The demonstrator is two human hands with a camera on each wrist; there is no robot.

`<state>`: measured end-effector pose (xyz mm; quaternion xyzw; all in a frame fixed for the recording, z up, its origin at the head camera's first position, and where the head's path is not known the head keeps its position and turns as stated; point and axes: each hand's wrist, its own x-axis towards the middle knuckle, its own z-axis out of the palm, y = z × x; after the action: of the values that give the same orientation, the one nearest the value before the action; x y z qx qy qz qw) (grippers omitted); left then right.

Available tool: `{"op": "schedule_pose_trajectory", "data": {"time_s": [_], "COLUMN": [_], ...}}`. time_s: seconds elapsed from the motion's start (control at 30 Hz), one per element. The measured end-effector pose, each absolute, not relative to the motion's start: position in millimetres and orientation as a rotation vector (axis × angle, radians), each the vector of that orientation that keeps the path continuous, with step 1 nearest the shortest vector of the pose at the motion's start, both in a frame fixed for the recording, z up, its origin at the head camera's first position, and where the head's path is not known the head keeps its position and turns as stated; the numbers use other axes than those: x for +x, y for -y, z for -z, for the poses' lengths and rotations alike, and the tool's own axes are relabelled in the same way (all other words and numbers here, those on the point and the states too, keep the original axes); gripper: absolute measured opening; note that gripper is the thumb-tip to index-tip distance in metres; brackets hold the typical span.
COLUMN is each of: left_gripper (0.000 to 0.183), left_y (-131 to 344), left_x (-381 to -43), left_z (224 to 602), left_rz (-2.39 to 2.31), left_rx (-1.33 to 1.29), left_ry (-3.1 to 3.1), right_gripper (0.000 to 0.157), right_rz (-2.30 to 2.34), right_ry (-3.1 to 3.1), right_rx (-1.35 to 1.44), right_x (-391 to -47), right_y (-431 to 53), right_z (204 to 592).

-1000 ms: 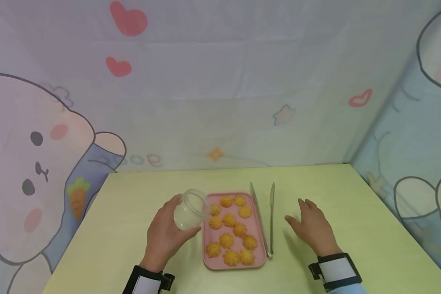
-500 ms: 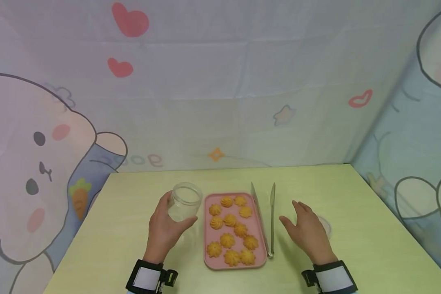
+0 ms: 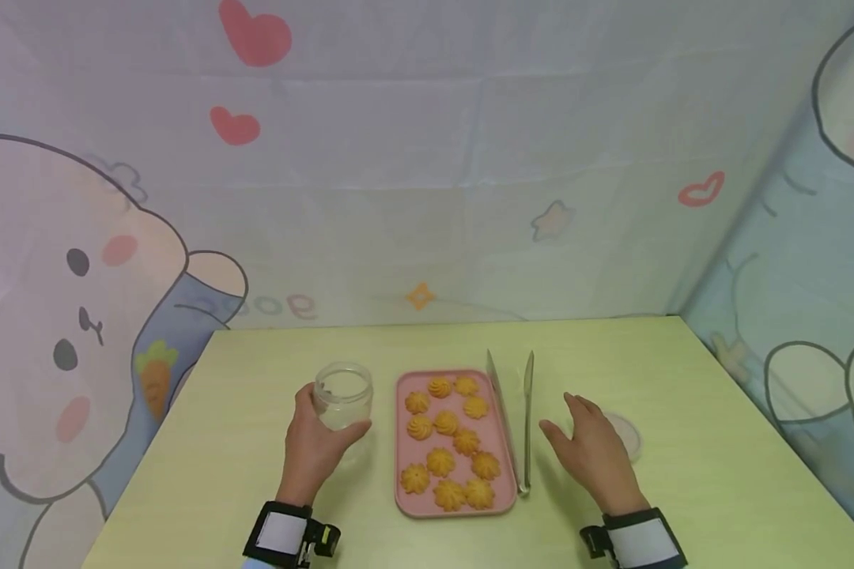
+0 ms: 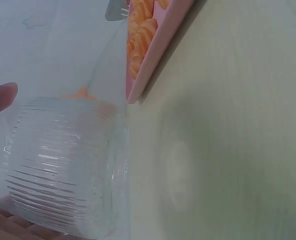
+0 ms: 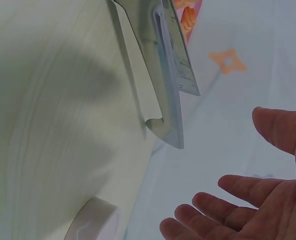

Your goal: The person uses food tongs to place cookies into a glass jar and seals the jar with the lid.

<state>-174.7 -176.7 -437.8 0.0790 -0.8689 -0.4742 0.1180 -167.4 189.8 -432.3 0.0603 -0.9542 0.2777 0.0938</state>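
A clear jar (image 3: 344, 403) with an uncovered mouth stands upright in the grip of my left hand (image 3: 311, 446). Thumb and fingers wrap its sides, and the left wrist view shows the ribbed jar (image 4: 63, 165) held off the table above its shadow. To its right lies a pink tray (image 3: 402, 490) bearing several swirled yellow cookies (image 3: 440, 461). Metal tongs (image 3: 527, 427) lie along the tray's right side, one arm against its edge. My right hand (image 3: 594, 454) hovers with fingers extended, holding nothing, between the tongs and a round pale lid (image 3: 625, 437) that it partly hides.
A pale yellow-green table (image 3: 719, 474) carries everything. Behind it hangs a printed cloth backdrop (image 3: 427, 158), which also closes off the right side. In the right wrist view the tongs' tips (image 5: 168, 130) point toward the back.
The jar has gone from tilted toward the tray to upright, and my left hand has shifted it left. My right hand has moved slightly left, baring part of the lid.
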Motion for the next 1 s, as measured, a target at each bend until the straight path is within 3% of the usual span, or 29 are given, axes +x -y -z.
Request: {"op": "schedule_pose_trajectory", "data": {"time_s": [1.0], "left_gripper": [0.099], "left_y": [187.1], "left_x": [-175.6], "left_z": [465.4], "left_rz": [1.440], "left_rx": [0.185], "left_ry": [2.566], "right_gripper": [0.062], "right_rz": [-0.938], "right_ry": [2.862], "right_rx": [0.138], "right_x": [-162.6], "right_y": [-183.5], "right_z": [443.7]}}
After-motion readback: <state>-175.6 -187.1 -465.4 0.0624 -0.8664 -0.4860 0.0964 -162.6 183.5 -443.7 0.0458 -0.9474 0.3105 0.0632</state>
